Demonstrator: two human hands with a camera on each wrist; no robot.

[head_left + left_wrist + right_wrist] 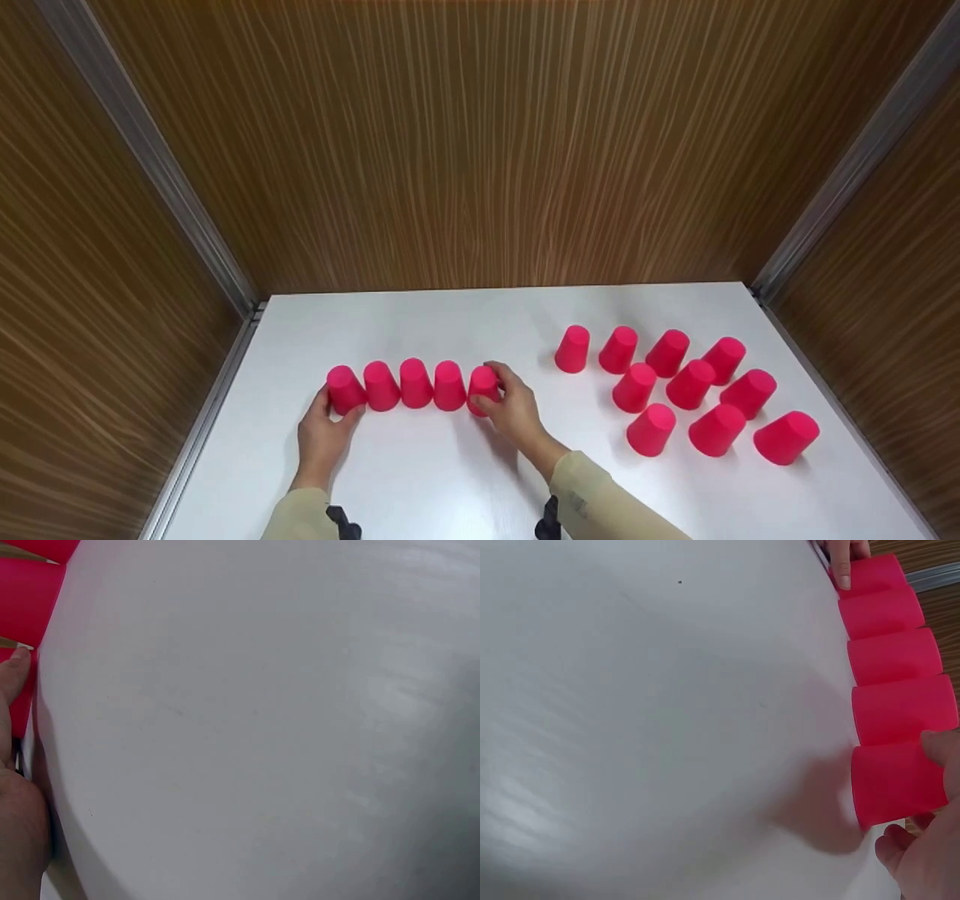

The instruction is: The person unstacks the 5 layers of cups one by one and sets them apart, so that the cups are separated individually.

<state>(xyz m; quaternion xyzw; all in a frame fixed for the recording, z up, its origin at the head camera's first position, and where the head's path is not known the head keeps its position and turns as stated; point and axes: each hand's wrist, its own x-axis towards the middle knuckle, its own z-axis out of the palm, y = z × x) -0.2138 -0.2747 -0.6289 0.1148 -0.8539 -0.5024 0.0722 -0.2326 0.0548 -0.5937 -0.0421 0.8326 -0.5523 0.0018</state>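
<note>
Several bright pink cups stand upside down in a side-by-side row on the white table, the middle cup (416,384) among them. My left hand (322,439) holds the leftmost cup (345,388), thumb on its near right side and fingers at its left. At the other end, my right hand (517,411) grips the rightmost cup (482,382) between thumb and fingers. The right wrist view shows this end cup (896,784) against its neighbour (904,711). In the left wrist view only part of my left hand (19,825) appears, its thumb on a cup.
To the right, several more upside-down pink cups, such as this front one (651,430), stand apart in loose rows. Wood-grain panels (480,150) rise behind and on both sides of the white table (420,480).
</note>
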